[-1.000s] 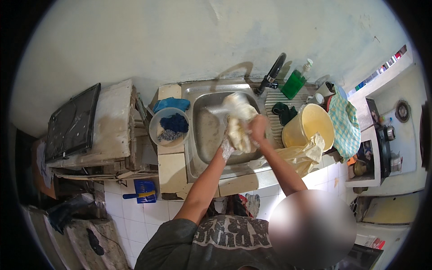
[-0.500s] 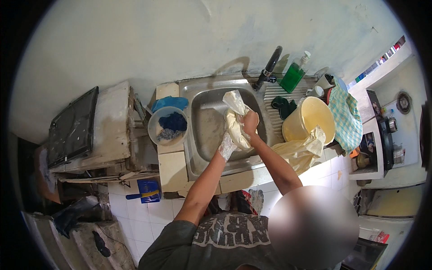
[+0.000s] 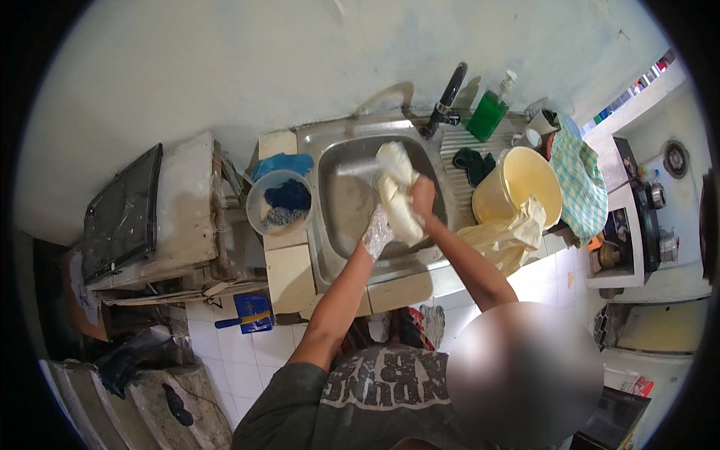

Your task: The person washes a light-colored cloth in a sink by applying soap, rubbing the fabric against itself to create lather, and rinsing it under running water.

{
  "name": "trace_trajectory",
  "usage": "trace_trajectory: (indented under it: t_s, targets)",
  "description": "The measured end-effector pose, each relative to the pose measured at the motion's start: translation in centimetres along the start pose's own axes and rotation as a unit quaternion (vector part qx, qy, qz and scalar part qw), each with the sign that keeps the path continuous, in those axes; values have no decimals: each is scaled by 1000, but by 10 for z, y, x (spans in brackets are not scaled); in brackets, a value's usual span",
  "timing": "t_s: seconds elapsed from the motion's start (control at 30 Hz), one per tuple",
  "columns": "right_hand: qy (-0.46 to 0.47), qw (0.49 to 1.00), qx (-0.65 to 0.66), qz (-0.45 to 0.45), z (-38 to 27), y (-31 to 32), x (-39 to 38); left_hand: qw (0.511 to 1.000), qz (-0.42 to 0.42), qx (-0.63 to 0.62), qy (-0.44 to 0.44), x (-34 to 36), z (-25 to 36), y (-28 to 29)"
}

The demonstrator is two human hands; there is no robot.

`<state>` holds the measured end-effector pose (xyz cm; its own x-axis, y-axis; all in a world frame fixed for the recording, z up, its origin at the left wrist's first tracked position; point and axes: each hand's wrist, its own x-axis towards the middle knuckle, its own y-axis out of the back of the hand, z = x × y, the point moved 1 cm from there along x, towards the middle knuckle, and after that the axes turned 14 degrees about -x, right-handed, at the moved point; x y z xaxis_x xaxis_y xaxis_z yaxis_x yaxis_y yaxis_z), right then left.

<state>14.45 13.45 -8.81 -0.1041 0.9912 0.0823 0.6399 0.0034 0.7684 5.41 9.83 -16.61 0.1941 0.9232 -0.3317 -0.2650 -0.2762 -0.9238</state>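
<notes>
Over the sink (image 3: 343, 214), left hand (image 3: 380, 225) and right hand (image 3: 424, 199) clasp cream cloth (image 3: 399, 208) within fingers (image 3: 415, 196)

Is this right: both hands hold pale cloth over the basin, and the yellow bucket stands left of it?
No: the head view shows the yellow bucket right of the basin. The left hand and right hand do hold pale cloth over it.

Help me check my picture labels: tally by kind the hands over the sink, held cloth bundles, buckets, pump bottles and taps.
Hands: 2 (left hand, right hand)
Cloth bundles: 1 (cream bundle)
Buckets: 1 (pale yellow bucket)
Pump bottles: 1 (green bottle)
Taps: 1 (black tap)
Total: 6
</notes>
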Motion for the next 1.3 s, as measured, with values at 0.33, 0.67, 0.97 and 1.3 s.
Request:
trace_trajectory:
  t_s: [0.33,0.67,0.97,1.3]
  targets:
    - [195,964,-134,123,11,-46,-35,973,-203,-86,62,-21,7,-22]
    - [164,973,-151,65,-9,-57,-31,998,-42,-19,-45,-15,27,57]
    - [48,995,-80,19,-4,-48,-17,989,-7,141,-33,-24,29,17]
    - [182,959,-193,103,15,-45,-18,964,-256,-55,42,9,19,31]
